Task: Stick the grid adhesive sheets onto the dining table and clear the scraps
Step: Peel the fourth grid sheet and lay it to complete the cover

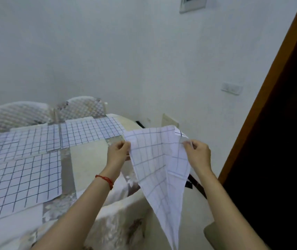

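I hold a white grid adhesive sheet [154, 159] up in the air to the right of the dining table [88, 159]. My left hand [118, 152] pinches its left edge and my right hand [197, 152] pinches its upper right corner, where a layer curls away. The sheet hangs down in a long point. Several grid sheets lie flat on the table: one at the front left [21, 181], one at the back left [17, 143] and one at the back [91, 131]. A bare cream patch of table shows beside my left hand.
Two patterned chair backs [82, 107] stand behind the table against the white wall. A covered chair back [124, 224] is just below my arms. A brown door frame [263, 98] and a dark opening fill the right side.
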Demonstrator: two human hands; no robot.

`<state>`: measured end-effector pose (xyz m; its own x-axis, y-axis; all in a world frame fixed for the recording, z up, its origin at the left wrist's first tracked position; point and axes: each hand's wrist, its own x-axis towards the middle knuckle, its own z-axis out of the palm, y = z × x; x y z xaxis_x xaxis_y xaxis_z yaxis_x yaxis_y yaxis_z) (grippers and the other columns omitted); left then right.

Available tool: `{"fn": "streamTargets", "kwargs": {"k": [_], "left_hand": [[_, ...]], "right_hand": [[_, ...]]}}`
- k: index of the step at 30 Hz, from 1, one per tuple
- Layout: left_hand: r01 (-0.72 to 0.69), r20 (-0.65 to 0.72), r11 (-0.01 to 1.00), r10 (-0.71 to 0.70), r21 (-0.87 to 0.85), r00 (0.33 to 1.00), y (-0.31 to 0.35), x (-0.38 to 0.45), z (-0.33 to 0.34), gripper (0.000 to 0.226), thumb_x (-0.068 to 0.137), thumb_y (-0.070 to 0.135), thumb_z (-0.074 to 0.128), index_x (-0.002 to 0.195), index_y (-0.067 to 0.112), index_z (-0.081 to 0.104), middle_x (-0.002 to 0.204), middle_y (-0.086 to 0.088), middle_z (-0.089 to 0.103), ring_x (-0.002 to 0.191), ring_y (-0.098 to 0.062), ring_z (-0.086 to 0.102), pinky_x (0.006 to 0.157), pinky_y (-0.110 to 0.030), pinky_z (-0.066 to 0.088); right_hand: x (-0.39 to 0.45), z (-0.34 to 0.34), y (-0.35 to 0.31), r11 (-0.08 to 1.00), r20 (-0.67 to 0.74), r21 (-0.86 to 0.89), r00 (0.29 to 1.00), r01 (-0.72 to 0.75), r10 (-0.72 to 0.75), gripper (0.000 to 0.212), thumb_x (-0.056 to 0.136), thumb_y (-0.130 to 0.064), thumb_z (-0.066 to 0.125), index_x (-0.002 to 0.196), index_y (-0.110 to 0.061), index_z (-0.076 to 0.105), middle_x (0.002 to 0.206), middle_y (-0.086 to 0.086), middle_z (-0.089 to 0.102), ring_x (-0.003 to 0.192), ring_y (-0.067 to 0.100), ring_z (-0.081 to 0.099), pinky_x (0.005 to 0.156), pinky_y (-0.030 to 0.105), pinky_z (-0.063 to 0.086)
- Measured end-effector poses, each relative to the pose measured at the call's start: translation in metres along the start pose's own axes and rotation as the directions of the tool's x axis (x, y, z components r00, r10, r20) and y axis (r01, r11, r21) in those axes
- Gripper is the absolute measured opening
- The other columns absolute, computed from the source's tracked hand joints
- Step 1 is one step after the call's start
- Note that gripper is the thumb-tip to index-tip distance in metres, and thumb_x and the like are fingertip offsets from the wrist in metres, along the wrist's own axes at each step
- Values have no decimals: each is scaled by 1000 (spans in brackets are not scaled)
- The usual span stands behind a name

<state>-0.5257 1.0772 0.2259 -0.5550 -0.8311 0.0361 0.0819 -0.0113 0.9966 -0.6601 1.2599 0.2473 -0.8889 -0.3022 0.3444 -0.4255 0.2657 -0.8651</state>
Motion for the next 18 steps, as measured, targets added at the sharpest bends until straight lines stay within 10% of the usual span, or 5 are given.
{"fn": "streamTargets", "kwargs": {"k": [9, 18], "left_hand": [[-89, -168, 995, 96, 47, 981, 22, 159, -60, 21, 89, 14, 53, 69, 7, 55, 75, -11, 52, 75, -22, 49, 68, -37, 43], [-149, -343, 976, 196, 158, 919, 44, 283, -140, 24, 85, 14, 56, 62, 13, 58, 63, -6, 50, 63, -18, 45, 61, -30, 38]], "right_hand": [[143, 102, -43, 992, 115, -97, 991, 82, -70, 15, 79, -17, 60, 69, -8, 66, 71, 6, 63, 74, 23, 56, 64, 29, 41], [250, 206, -66, 983, 199, -144, 977, 112, -82, 25, 78, -20, 65, 58, -9, 56, 53, 5, 45, 60, 23, 46, 52, 29, 31]]}}
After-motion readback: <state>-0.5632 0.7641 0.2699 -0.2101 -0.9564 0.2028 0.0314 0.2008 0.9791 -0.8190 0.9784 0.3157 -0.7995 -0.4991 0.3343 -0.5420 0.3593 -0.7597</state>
